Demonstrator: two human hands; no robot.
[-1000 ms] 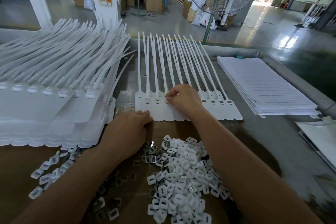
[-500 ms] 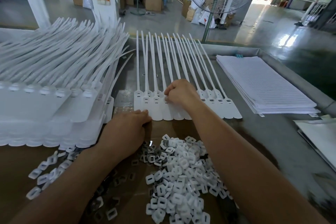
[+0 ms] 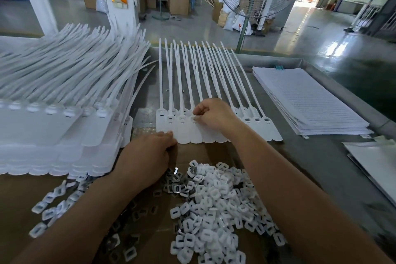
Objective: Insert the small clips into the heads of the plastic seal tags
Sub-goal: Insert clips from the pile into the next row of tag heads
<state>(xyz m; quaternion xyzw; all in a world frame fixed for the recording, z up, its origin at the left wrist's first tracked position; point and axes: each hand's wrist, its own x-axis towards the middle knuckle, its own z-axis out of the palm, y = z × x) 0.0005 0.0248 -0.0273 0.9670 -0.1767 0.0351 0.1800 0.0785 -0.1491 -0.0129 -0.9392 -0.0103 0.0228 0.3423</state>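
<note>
The tags (image 3: 184,135) lie in a row, with the clips (image 3: 214,206) heaped just nearer. The left hand (image 3: 147,156) rests loosely extended fingertips on the row's near edge; firm pressure there should stop it sliding. The right hand (image 3: 216,115) pinches thumb and forefinger at the fourth head, probably on a clip hidden beneath, which should be seated square and pressed straight down.

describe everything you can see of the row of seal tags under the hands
The row of seal tags is white, smooth plastic: each has a flat rounded flag, a small boxy head and a long thin tail pointing away. They lie flat, side by side and overlapping, on the metal table, tails fanning. Heads at the left show narrow slits; those at the far right show darker open sockets. The left hand presses the near-left edge; the right hand touches a middle head.
</note>
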